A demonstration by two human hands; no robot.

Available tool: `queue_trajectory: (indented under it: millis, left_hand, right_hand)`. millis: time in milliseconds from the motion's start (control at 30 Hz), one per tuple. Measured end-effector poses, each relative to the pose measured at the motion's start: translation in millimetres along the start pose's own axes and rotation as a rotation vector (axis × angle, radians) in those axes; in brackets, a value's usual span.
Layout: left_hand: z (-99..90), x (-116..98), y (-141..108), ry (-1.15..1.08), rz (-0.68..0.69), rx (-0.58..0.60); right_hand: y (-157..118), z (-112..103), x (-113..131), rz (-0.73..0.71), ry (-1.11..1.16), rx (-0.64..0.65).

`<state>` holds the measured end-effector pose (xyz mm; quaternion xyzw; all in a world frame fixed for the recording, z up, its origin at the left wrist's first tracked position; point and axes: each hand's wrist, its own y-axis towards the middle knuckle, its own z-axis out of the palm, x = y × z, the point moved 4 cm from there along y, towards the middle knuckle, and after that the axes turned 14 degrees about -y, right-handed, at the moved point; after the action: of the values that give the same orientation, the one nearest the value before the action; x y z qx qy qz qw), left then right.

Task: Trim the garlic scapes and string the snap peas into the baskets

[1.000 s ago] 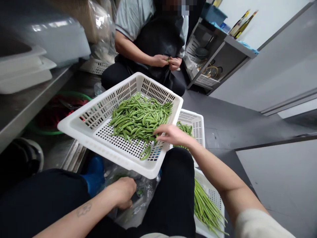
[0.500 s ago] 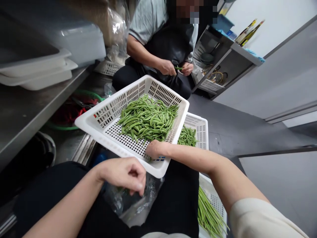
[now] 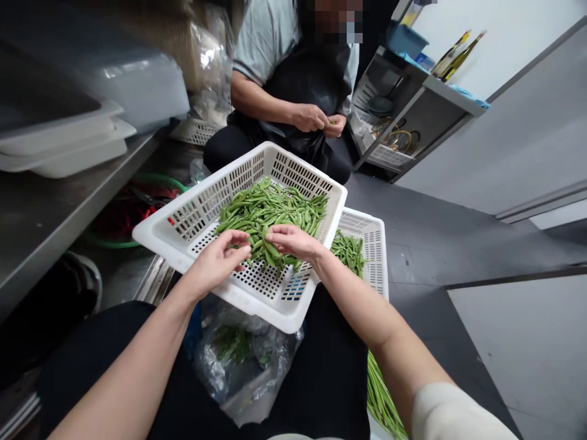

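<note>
A white slotted basket (image 3: 183, 260) rests over my lap, with a heap of green pea pods (image 3: 266, 208) inside. My left hand (image 3: 224, 256) is over the basket's near left part, its fingers curled but apart, with nothing visible between them. To its right, my right hand (image 3: 290, 240) pinches a green pod (image 3: 274, 249) at the near side of the heap. Below the basket, a clear plastic bag (image 3: 247, 379) holds green scraps.
A second white basket (image 3: 376, 244) with pods stands to the right, and long green stalks (image 3: 383, 397) lie nearer. Opposite, a person's hands (image 3: 323, 119) hold something small and green. A metal counter (image 3: 82, 201) with white trays runs along the left.
My left hand has moved up and forward, from before the basket to over it. My right hand has risen from the basket's near corner to the heap and now holds a pod.
</note>
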<state>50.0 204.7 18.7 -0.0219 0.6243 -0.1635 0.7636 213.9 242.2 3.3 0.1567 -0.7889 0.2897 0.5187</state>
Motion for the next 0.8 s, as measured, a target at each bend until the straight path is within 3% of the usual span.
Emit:
queue_trajectory:
  millis: [67, 167, 267, 400, 467, 533, 600, 700, 800]
  left_hand:
    - [6.1, 5.4, 3.0, -0.041, -0.031, 0.029]
    - [15.4, 11.5, 6.6, -0.082, -0.052, 0.125]
    - [17.7, 13.8, 10.2, -0.046, -0.027, 0.083]
    - [18.0, 11.0, 12.3, -0.018, -0.011, 0.014]
    - [16.1, 8.7, 12.4, -0.052, -0.013, -0.023]
    - [12.5, 6.9, 12.1, -0.107, -0.02, -0.076]
    - [10.5, 5.3, 11.1, -0.156, -0.037, -0.086]
    - [14.1, 0.0, 6.8, -0.145, -0.042, 0.01]
    - [19.6, -7.5, 1.0, -0.041, -0.008, 0.108]
  right_hand:
    - [-2.5, 0.9, -0.4, -0.004, 0.291, -0.072]
    - [-5.2, 16.1, 0.5, -0.03, 0.439, -0.076]
    - [-7.1, 26.6, 2.8, -0.054, 0.372, -0.14]
    - [-8.2, 23.4, 3.2, -0.049, 0.209, -0.384]
    - [-8.7, 20.4, 2.1, -0.004, 0.198, -0.444]
    - [-10.1, 18.9, 3.7, 0.018, 0.161, -0.413]
    - [-12.8, 19.8, 10.1, -0.037, 0.045, -0.305]
    - [-19.3, 25.7, 19.3, -0.146, -0.167, -0.102]
    - [-24.5, 32.1, 18.5, -0.128, -0.325, 0.036]
